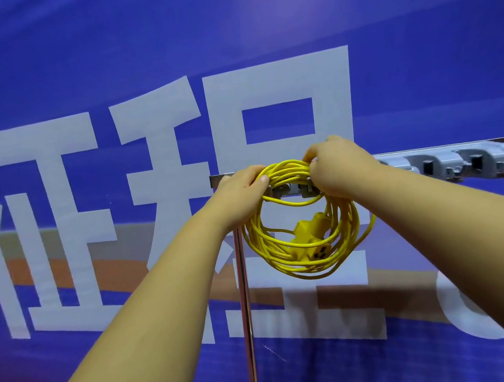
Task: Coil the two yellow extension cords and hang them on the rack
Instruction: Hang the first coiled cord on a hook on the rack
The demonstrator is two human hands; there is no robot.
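Head view. The rack [448, 147], a metal frame with a horizontal top bar and an upright post [244, 302], serves as the reference landmark. A coiled yellow extension cord [286, 169] is held against the left end of the rack's top bar. Its loops hang below the bar, just right of the post. The cord's yellow socket block [309, 237] lies inside the lower part of the coil.

The left hand [242, 188] grips the top of the bundle at the bar's left end, fingers curled over the strands and thumb pressed on their near side. The right hand [336, 167] grips the same bundle just to the right, fingers wrapped round it. Whether the coil already rests on a hook cannot be told, since the hands cover that spot.

A row of grey hooks [479, 163] runs along the bar to the right of the hands. Behind the rack hangs a blue banner [71, 70] with large white characters.
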